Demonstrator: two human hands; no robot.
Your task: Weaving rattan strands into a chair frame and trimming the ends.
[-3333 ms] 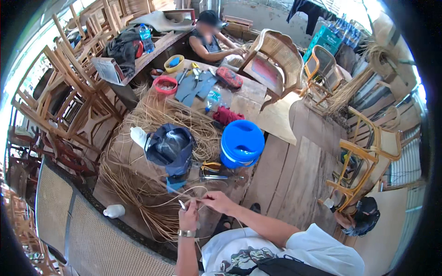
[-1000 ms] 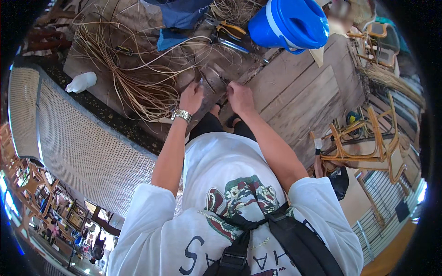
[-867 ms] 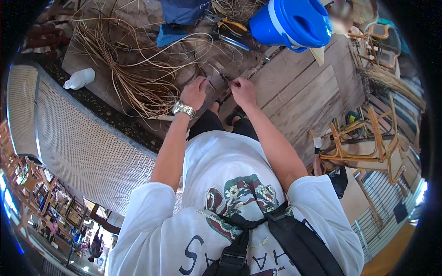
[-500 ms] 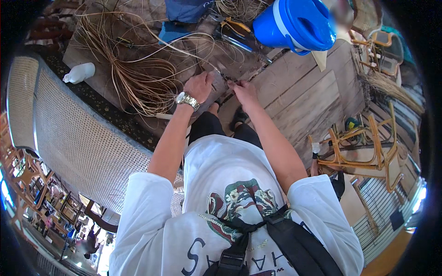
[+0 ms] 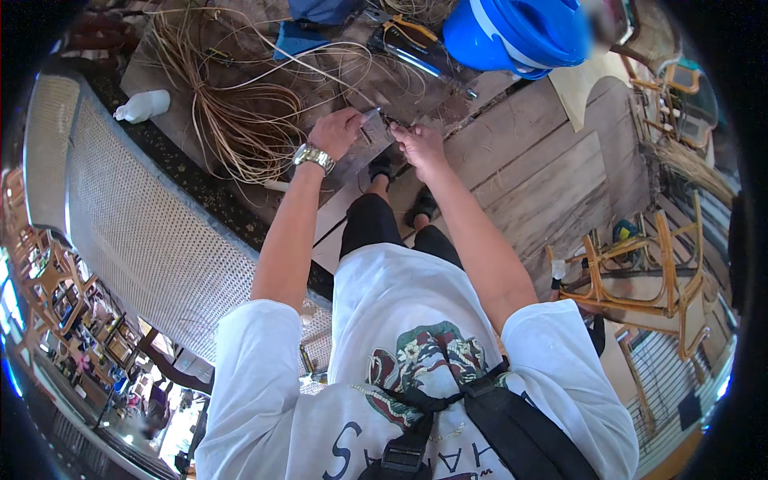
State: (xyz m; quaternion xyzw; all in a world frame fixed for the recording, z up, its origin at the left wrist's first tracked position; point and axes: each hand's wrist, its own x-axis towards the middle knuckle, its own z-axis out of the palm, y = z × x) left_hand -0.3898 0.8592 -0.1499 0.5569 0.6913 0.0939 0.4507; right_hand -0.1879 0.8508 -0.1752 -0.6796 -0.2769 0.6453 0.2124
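My left hand (image 5: 336,133), with a metal watch at its wrist, is closed, its fingertips on a thin whitish piece (image 5: 370,115) whose kind is unclear. A hand's breadth to the right, my right hand (image 5: 420,149) is closed around a small dark tool (image 5: 387,122) that is mostly hidden by the fingers. The tips of both pieces meet or nearly meet between the hands. A long pale cane strand (image 5: 324,74) runs from the upper left down to this spot. Left of my hands lies a loose bundle of brown and pale cane strands (image 5: 240,128).
A white bottle (image 5: 144,106) lies beside a bench with a woven cane panel (image 5: 152,216). Beyond my hands are yellow-handled pliers (image 5: 412,30), a shiny long tool (image 5: 416,62) and a blue lidded bucket (image 5: 512,36). A tipped cane-framed chair (image 5: 664,264) stands at the right.
Both hands have shifted slightly up, with the left also moving a little left. The whitish piece at the left fingertips shows more plainly, and my view has shifted, uncovering more of my legs.
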